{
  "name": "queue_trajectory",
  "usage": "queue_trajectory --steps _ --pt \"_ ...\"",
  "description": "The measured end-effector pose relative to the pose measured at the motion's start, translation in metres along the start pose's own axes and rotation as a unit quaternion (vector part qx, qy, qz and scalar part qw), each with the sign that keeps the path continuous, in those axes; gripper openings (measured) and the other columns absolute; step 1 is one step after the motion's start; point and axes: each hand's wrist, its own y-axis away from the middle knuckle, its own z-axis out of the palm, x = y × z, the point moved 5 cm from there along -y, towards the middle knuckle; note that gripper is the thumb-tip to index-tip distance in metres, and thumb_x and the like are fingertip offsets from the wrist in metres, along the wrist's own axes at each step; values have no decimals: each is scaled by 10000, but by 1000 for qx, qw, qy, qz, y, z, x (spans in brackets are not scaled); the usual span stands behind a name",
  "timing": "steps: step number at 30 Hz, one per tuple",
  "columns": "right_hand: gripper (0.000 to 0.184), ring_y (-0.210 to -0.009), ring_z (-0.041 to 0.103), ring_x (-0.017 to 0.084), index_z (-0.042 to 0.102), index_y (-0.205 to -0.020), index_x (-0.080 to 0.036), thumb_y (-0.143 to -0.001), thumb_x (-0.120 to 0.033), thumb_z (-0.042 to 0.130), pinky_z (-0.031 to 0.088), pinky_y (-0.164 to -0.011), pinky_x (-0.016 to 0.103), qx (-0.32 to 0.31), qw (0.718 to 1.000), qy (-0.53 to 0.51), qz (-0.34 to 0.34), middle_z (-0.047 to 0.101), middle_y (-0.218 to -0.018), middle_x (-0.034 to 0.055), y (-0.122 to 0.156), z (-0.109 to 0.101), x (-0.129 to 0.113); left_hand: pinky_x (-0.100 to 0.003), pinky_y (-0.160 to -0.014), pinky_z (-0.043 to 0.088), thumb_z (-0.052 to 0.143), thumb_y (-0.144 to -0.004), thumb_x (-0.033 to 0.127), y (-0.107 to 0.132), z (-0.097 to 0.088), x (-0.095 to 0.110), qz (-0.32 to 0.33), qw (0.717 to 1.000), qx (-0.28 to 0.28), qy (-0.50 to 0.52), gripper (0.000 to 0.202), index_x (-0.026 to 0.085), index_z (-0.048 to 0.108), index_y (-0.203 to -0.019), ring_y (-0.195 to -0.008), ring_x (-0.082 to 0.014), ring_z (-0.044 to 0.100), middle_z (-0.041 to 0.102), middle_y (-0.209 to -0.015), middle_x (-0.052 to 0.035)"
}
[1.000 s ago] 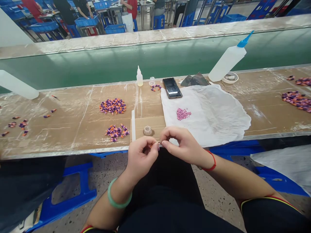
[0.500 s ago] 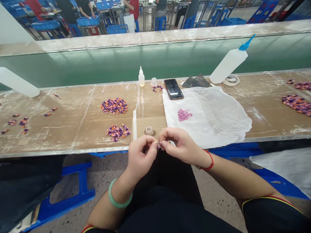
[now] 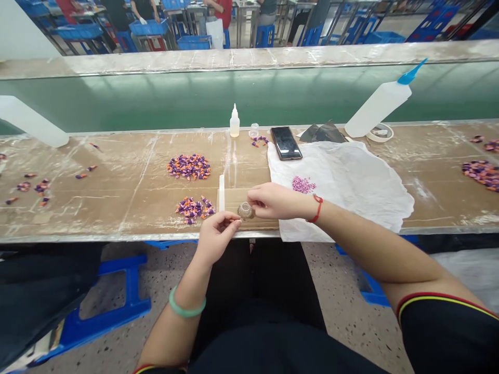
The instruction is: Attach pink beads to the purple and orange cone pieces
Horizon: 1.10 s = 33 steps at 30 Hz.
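Observation:
My left hand (image 3: 217, 235) is closed in a pinch at the table's front edge. Whatever lies between its thumb and forefinger is too small to name. A small clear glass jar (image 3: 245, 209) stands on a piece of cardboard (image 3: 233, 201), just beyond my left fingertips. Beside the jar, on its right, my right hand (image 3: 271, 201) is also pinched, its fingertips turned down and partly hidden. Left of the jar lie a white strip (image 3: 222, 192) and a small heap of purple and orange pieces (image 3: 192, 209). Tiny pink bits (image 3: 303, 184) rest on a white cloth (image 3: 351, 176) past my right wrist.
A larger heap of purple and orange pieces (image 3: 188, 167) lies farther back. Along the rear edge stand a small dropper bottle (image 3: 234, 122), a phone (image 3: 286, 143), a tape roll (image 3: 380, 133) and a leaning white bottle with a blue nozzle (image 3: 378, 109). People work at tables beyond.
My hands have come apart. The right one has moved forward to the jar's side; the left has drawn slightly left and forward. The view has shifted a little.

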Motion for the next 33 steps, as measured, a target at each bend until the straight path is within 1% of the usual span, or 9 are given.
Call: queue_trajectory --steps 8,14,18,21,24,27,28,30,33 --pt "338 -569 305 123 292 -645 -235 -767 -63 557 231 -571 286 -66 996 64 5 369 -624 -43 -12 1 -2 -225 -571 472 784 -782 381 0 -1 -8 -17 1000 -6 17 233 155 726 -775 -594 -127 569 656 -646 -15" --pt "363 -558 278 120 285 -626 -237 -749 -45 568 218 -562 292 -66 995 68 8 346 -613 -49 -16 3 -2 -223 -559 457 797 -772 397 0 -1 -9 -18 999 0 27 254 155 720 -763 -579 -117 541 640 -630 -9" --pt "340 -559 298 117 302 -627 -232 -751 -58 567 230 -563 290 -45 998 42 7 366 -613 -47 -14 -4 -4 -213 -546 459 823 -744 379 0 -3 -12 -33 998 12 55 247 154 721 -755 -566 -107 550 640 -617 -3" --pt "267 -577 379 119 365 -648 -224 -764 -81 558 289 -567 272 -21 1000 0 7 440 -624 -37 -9 -9 -8 -205 -515 472 842 -723 399 1 -4 -13 -42 995 33 87 282 154 723 -796 -534 -101 567 652 -615 1" --pt "143 -658 553 131 468 -749 -215 -866 -138 497 418 -608 253 -3 998 -60 8 607 -719 2 1 -8 -16 -215 -502 522 892 -676 435 7 -3 -8 -42 986 54 152 357 155 720 -815 -536 -117 630 713 -673 -27" --pt "137 -881 699 164 491 -829 -211 -961 -210 455 531 -726 276 12 978 -206 18 728 -919 72 12 -3 -26 -214 -508 571 926 -664 442 14 1 6 -21 977 57 207 373 154 733 -804 -541 -132 685 754 -700 -46" --pt "141 -926 706 175 491 -830 -211 -969 -227 472 544 -750 287 18 966 -257 25 736 -955 83 15 -1 -29 -209 -508 581 926 -674 442 16 2 11 -11 975 55 214 364 155 738 -797 -535 -133 693 755 -686 -43" --pt "151 -890 691 174 502 -816 -208 -962 -244 518 541 -739 292 29 946 -321 38 731 -938 77 20 0 -34 -201 -509 600 922 -698 429 20 5 21 7 974 52 222 336 156 747 -787 -528 -137 709 762 -676 -39" --pt "134 -740 600 130 539 -824 -190 -949 -237 534 489 -665 258 22 947 -318 26 687 -845 44 24 -2 -43 -188 -535 626 915 -732 349 24 8 32 38 971 42 234 243 169 769 -804 -551 -144 740 786 -713 -36"
